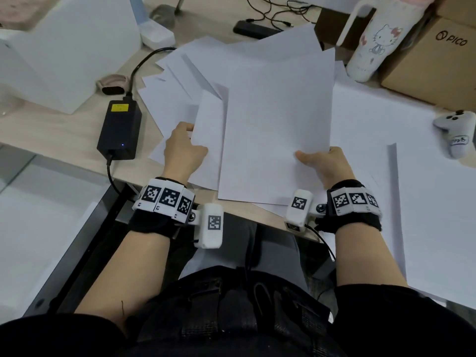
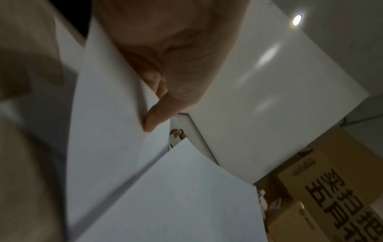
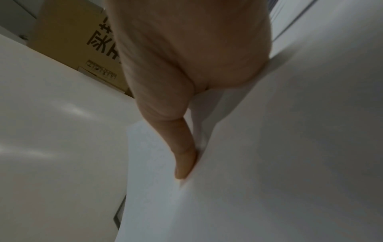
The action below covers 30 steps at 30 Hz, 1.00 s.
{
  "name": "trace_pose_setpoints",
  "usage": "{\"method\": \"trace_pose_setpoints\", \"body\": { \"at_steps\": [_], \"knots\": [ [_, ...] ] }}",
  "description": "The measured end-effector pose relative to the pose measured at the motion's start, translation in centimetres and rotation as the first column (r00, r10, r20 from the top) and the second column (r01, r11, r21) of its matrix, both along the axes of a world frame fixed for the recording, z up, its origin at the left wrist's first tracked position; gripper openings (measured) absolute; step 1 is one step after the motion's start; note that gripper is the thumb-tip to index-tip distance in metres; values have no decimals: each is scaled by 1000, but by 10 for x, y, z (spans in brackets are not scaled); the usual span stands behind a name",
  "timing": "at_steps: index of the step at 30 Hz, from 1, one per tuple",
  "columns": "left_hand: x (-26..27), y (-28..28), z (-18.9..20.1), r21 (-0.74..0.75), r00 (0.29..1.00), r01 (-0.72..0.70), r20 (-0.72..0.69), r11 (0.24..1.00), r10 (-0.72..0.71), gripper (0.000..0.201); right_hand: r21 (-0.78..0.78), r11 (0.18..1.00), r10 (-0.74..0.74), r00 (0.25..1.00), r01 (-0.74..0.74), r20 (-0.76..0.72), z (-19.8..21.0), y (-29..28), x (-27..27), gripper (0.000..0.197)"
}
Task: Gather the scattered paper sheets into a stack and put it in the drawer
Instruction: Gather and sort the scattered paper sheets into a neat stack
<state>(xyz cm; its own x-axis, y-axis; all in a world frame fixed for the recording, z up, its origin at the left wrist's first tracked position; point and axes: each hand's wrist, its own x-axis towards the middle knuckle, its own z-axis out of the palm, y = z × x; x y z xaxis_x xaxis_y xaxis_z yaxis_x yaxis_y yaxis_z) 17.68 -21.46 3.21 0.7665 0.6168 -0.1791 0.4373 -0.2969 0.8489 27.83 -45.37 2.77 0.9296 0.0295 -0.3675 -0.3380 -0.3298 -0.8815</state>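
Two hands pinch paper sheets (image 1: pixel 270 130); head view shows thumbs only, wrist cams show L thumb (image 2: pixel 157 114), R thumb (image 3: pixel 184 157) pressed on top.

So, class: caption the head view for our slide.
Left hand and right hand grip paper sheets above the desk.

The right hand (image 3: pixel 186 49) is seen from below, with the thumb (image 3: pixel 184 160) pressed on a white paper sheet (image 3: pixel 157 188). A larger sheet (image 3: pixel 300 147) is seen at the right. A cardboard box (image 3: pixel 68 37) with printed characters is seen behind.
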Motion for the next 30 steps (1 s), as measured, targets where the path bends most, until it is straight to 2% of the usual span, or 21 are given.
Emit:
{"method": "trace_pose_setpoints", "body": {
  "at_steps": [4,7,11,14,16,17,18,19,21,23,24,25,27,30],
  "knots": [
    [-7,10,7,-140,972,165,-143,976,-185,58,16,1000,-13,1000,14,-7,-1,0,0,34],
    [-9,14,7,-188,971,177,-124,966,-203,57,25,999,-41,999,41,-21,-1,3,0,35],
    [-7,20,4,-109,999,12,45,994,-7,50,70,996,-53,998,55,-27,1,7,1,24],
    [-4,32,0,-69,939,-239,235,968,249,47,103,993,-48,998,51,-29,4,10,2,21],
    [-2,37,-2,-208,844,-360,344,909,413,54,103,994,-40,999,43,-31,5,13,2,18],
    [-2,37,-3,-299,814,-365,356,882,458,58,105,993,-43,998,46,-37,4,14,3,18],
    [-1,36,-5,-369,814,-344,342,864,470,61,112,992,-50,998,55,-46,4,15,3,19],
    [-1,33,-7,-416,844,-289,315,862,434,62,115,991,-58,997,64,-52,3,16,3,21],
    [-3,24,-11,-469,935,-118,244,875,257,53,102,992,-70,996,75,-53,1,18,3,29],
    [-3,15,-18,-449,984,21,168,893,61,29,84,994,-70,996,74,-47,1,20,3,34],
    [-2,12,-21,-426,990,38,139,904,23,17,73,995,-70,997,73,-45,0,20,4,33],
    [-1,9,-24,-401,993,34,119,915,15,10,70,995,-73,996,76,-47,-1,19,5,33],
    [1,9,-28,-338,992,-10,116,941,53,14,80,994,-72,996,76,-54,1,18,5,34],
    [3,22,-23,-170,963,-170,183,971,200,12,131,988,-73,995,81,-65,1,17,6,32]
  ]
}}
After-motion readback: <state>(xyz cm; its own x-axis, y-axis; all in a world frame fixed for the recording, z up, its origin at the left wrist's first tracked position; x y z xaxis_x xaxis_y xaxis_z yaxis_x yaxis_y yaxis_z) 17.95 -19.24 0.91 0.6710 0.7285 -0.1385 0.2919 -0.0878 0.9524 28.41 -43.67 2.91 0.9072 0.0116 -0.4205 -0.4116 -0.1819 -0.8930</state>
